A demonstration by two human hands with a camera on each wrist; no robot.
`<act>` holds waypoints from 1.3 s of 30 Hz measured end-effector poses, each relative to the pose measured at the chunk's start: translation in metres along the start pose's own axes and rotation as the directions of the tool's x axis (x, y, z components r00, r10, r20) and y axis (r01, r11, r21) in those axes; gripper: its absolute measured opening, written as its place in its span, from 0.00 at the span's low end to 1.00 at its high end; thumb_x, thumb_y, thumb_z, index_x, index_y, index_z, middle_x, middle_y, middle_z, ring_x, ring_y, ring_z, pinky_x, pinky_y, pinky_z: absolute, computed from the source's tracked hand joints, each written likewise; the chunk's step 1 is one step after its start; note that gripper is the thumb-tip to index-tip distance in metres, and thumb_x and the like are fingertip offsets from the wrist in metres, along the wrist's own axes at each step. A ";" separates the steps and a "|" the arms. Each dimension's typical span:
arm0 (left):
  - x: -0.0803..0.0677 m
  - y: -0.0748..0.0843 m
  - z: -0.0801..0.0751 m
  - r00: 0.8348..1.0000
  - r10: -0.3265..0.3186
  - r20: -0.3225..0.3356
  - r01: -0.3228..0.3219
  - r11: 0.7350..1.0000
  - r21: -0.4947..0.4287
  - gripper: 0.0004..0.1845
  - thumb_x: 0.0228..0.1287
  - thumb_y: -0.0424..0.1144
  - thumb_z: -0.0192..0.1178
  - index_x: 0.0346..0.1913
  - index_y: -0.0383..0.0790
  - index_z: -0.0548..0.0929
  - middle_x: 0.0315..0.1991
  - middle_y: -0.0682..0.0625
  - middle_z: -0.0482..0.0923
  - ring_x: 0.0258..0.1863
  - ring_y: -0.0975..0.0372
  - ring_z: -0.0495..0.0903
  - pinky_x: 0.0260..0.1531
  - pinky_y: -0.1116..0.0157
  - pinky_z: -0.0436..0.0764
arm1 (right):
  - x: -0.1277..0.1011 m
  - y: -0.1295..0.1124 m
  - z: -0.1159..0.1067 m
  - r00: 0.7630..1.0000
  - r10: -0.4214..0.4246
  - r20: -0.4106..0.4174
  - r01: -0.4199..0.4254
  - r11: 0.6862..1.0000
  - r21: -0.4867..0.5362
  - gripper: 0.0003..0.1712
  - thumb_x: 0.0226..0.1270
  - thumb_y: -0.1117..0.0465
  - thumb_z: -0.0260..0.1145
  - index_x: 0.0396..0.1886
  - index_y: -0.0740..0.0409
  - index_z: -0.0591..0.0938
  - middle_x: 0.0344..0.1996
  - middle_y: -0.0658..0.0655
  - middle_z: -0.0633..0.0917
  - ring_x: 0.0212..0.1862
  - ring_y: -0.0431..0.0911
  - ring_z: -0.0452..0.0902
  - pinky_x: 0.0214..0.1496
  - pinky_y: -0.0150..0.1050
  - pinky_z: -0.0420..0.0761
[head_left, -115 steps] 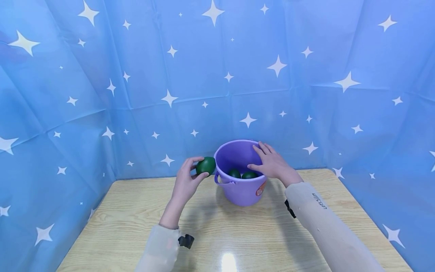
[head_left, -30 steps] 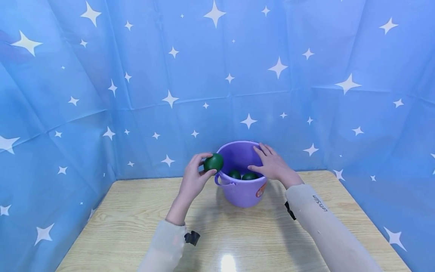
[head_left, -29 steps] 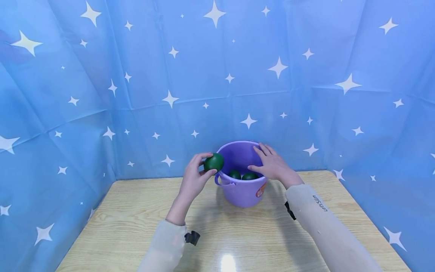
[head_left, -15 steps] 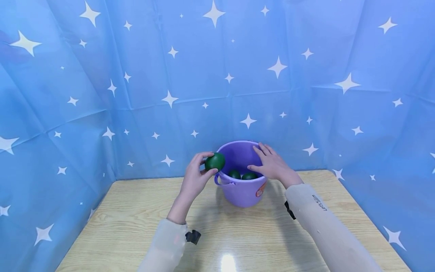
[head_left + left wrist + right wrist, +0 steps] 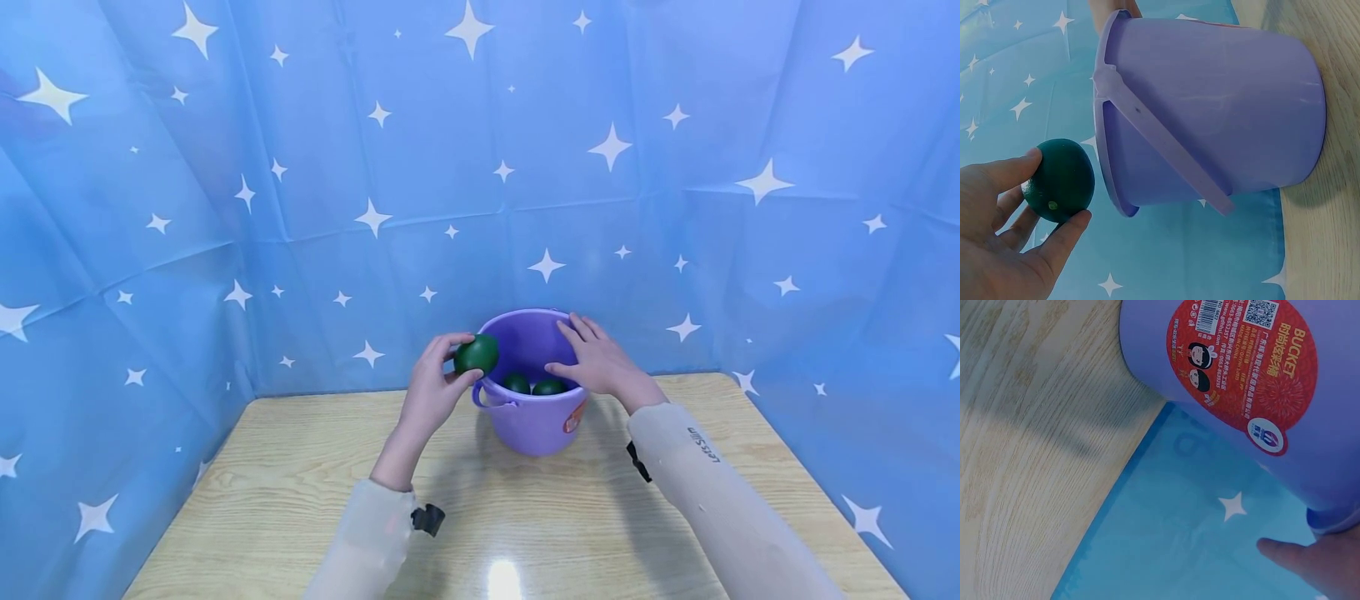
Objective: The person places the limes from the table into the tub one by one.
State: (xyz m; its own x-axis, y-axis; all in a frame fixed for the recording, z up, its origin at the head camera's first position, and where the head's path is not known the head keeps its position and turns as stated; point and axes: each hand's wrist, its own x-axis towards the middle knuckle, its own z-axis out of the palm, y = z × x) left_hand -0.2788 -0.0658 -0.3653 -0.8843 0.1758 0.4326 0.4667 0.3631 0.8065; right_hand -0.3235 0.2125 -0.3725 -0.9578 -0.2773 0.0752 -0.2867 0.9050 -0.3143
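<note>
A smooth, dark green avocado (image 5: 476,356) is pinched between the thumb and fingers of my left hand (image 5: 433,392). It is held up at the left rim of a purple bucket (image 5: 536,425), overlapping the rim in the head view. In the left wrist view the avocado (image 5: 1061,181) shows a small pale stem spot and sits just off the bucket's mouth. My right hand (image 5: 600,362) rests on the bucket's right rim with fingers spread and fairly straight. Inside the bucket lie two more green avocados, one at left (image 5: 516,383) and one at right (image 5: 550,387).
The bucket stands upright on a light wood table (image 5: 300,483), close to its back edge. Its handle (image 5: 495,404) hangs down on the left side. A red label (image 5: 1247,369) is on its right side. Blue star-patterned cloth (image 5: 420,167) encloses the back and sides.
My left hand has carried the avocado right and slightly up, from beside the bucket to its left rim. The right hand and the bucket have stayed in place.
</note>
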 end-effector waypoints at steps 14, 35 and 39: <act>0.003 0.004 0.002 1.000 0.001 0.005 -0.001 1.000 0.008 0.23 0.62 0.31 0.68 0.60 0.43 0.78 0.61 0.45 0.75 0.61 0.46 0.78 0.53 0.56 0.86 | 0.001 0.001 0.001 1.000 0.002 0.000 -0.002 1.000 -0.002 0.49 0.71 0.38 0.58 0.80 0.58 0.51 0.80 0.68 0.46 0.79 0.67 0.38 0.77 0.70 0.48; 0.005 0.005 0.005 1.000 -0.002 0.016 0.002 1.000 0.012 0.23 0.61 0.31 0.69 0.60 0.44 0.78 0.62 0.46 0.75 0.62 0.48 0.78 0.53 0.58 0.86 | 0.001 0.000 0.000 1.000 0.006 0.004 -0.006 1.000 -0.006 0.50 0.71 0.37 0.57 0.80 0.58 0.51 0.80 0.68 0.46 0.79 0.67 0.39 0.77 0.70 0.47; 0.006 0.005 0.006 1.000 0.002 0.019 -0.002 1.000 0.016 0.23 0.61 0.32 0.69 0.60 0.45 0.78 0.61 0.46 0.75 0.62 0.48 0.78 0.53 0.57 0.86 | 0.001 0.000 0.000 1.000 0.006 0.004 -0.006 1.000 -0.007 0.50 0.71 0.37 0.57 0.80 0.58 0.51 0.80 0.68 0.46 0.79 0.67 0.39 0.77 0.70 0.48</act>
State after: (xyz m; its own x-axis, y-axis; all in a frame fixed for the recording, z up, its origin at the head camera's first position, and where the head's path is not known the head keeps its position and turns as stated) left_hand -0.2823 -0.0572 -0.3616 -0.8836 0.1934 0.4264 0.4681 0.3772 0.7991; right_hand -0.3246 0.2124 -0.3727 -0.9595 -0.2732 0.0694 -0.2811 0.9087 -0.3085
